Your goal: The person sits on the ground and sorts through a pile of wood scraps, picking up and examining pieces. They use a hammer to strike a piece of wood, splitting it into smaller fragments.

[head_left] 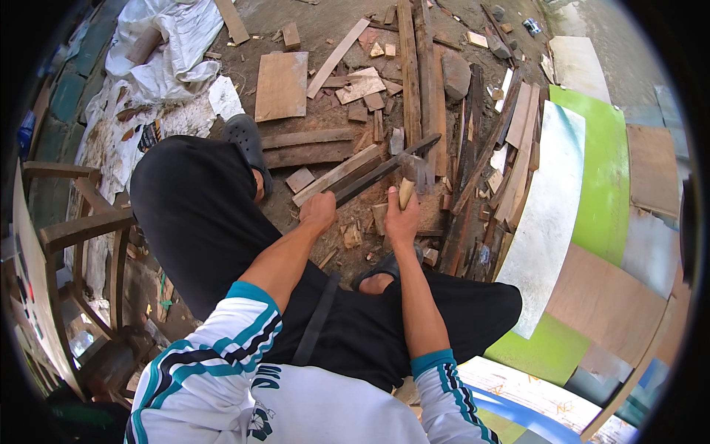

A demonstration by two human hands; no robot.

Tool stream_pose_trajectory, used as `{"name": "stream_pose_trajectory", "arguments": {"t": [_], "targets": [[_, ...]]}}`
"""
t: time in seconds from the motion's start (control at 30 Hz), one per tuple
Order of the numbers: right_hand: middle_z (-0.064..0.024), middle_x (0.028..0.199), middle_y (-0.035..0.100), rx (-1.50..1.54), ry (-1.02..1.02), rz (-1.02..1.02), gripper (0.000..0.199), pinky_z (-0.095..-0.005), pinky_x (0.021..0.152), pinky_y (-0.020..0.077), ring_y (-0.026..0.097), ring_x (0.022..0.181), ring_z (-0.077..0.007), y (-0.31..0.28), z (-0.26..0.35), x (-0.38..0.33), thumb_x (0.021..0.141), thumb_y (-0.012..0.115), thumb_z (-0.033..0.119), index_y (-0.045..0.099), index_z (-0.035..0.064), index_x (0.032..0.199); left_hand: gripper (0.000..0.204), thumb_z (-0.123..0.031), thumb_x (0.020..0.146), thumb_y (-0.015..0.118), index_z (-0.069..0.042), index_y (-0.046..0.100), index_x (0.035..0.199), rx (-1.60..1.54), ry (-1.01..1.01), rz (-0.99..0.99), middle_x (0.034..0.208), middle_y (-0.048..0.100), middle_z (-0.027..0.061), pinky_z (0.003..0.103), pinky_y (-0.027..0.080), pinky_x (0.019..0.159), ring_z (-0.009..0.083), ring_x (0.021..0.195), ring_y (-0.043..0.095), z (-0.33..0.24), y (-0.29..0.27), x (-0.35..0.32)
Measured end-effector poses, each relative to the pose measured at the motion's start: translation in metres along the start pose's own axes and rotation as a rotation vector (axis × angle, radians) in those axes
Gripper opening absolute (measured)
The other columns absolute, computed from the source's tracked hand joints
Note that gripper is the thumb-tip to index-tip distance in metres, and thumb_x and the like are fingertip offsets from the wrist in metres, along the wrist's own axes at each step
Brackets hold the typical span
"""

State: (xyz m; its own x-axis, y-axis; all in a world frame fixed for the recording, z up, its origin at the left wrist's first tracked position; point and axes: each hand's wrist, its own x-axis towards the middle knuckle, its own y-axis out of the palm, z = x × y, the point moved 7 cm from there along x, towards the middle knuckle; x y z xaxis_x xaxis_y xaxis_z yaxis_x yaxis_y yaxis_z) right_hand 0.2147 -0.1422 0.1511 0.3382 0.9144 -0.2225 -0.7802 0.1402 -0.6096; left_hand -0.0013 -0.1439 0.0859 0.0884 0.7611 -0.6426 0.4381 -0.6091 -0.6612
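My left hand (319, 212) is closed around the near end of a long dark wooden strip (376, 175), which slants away to the upper right. In my right hand (402, 218) is a tool with a pale wooden handle (406, 194). The tool's greyish head (421, 171) is smeared by motion, so its exact kind cannot be told; it overlaps the strip in view near its far end. A lighter plank (336, 176) lies just left of the strip. Wood chips (352, 235) are scattered on the ground between my hands.
Long beams (410, 81) and piled scrap strips (473, 148) lie ahead and right. A square board (282, 85) rests at far left of them. White and green panels (551, 207) flank my right knee. A wooden chair frame (89, 229) stands left, below a white sack (163, 52).
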Motion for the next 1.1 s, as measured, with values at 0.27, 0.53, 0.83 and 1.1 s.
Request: {"name": "stream_pose_trajectory", "arguments": {"t": [0.27, 0.53, 0.83, 1.1], "targets": [[-0.0146, 0.064, 0.063, -0.382, 0.137, 0.364, 0.042, -0.0446, 0.053, 0.0480, 0.061, 0.051, -0.0270, 0.050, -0.118, -0.025, 0.093, 0.060, 0.038, 0.064, -0.0031, 0.098, 0.021, -0.006, 0.084, 0.066, 0.004, 0.066, 0.103, 0.007, 0.006, 0.012, 0.103, 0.069, 0.0249, 0.045, 0.057, 0.083, 0.0385, 0.100, 0.067, -0.013, -0.004, -0.008], [-0.0232, 0.076, 0.063, 0.052, 0.036, 0.022, 0.039, -0.0449, 0.067, 0.0462, 0.063, 0.073, -0.0394, -0.003, -0.010, 0.003, 0.092, 0.063, 0.035, 0.064, -0.0042, 0.095, 0.021, -0.003, 0.086, 0.062, 0.005, 0.065, 0.104, -0.002, -0.024, 0.017, 0.105, 0.069, 0.0246, 0.045, 0.057, 0.082, 0.0381, 0.101, 0.067, -0.005, 0.002, -0.006], [-0.0172, 0.063, 0.064, -0.299, 0.364, 0.453, 0.038, -0.0433, 0.058, 0.0505, 0.062, 0.053, -0.0278, 0.034, -0.090, -0.020, 0.092, 0.063, 0.031, 0.065, -0.0057, 0.103, 0.019, -0.006, 0.085, 0.065, 0.003, 0.065, 0.101, 0.026, 0.000, 0.048, 0.104, 0.069, 0.0241, 0.045, 0.058, 0.080, 0.0371, 0.100, 0.068, -0.014, -0.003, -0.005], [-0.0222, 0.070, 0.064, -0.010, 0.115, -0.016, 0.039, -0.0478, 0.066, 0.0483, 0.064, 0.062, -0.0366, 0.000, -0.040, 0.001, 0.089, 0.063, 0.033, 0.066, -0.0035, 0.100, 0.021, -0.005, 0.086, 0.062, 0.005, 0.064, 0.104, 0.055, 0.017, -0.004, 0.100, 0.070, 0.0240, 0.045, 0.057, 0.080, 0.0383, 0.097, 0.068, -0.006, 0.011, -0.002]]}}
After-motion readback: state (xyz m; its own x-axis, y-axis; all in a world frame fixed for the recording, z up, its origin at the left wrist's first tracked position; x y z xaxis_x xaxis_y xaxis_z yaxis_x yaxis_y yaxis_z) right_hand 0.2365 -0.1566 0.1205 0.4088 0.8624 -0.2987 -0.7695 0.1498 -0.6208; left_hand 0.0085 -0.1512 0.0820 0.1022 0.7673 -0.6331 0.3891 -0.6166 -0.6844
